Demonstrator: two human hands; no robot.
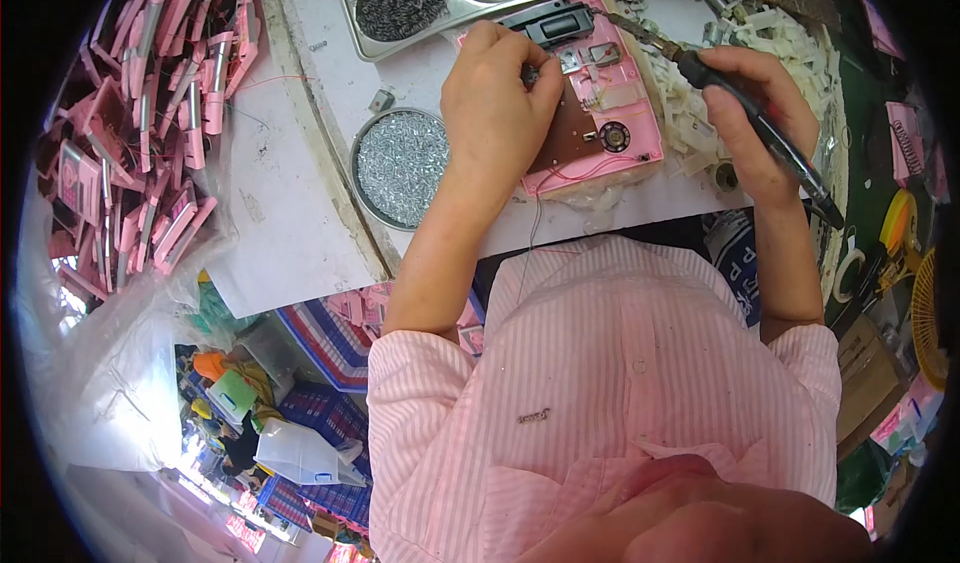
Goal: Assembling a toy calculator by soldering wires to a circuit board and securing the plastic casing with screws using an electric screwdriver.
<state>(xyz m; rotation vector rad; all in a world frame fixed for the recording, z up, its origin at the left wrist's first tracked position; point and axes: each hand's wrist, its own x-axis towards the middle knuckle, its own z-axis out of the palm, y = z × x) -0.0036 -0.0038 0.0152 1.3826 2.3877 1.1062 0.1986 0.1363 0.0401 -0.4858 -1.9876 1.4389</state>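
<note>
A pink plastic housing lies open on a pale block at the table edge. It holds a brown board, a small round speaker, thin wires and a black part at its far end. My left hand rests over the housing's left side, thumb and fingers pinched together; what lies between them is hidden. My right hand grips a black-handled soldering iron to the right of the housing. Its slim metal shaft points up and left, toward the housing's far right corner.
A round dish of small silvery pieces stands left of my left forearm. Beyond it is a metal tray with dark small parts. Pink housings are heaped at far left. Pale plastic pieces pile up behind my right hand.
</note>
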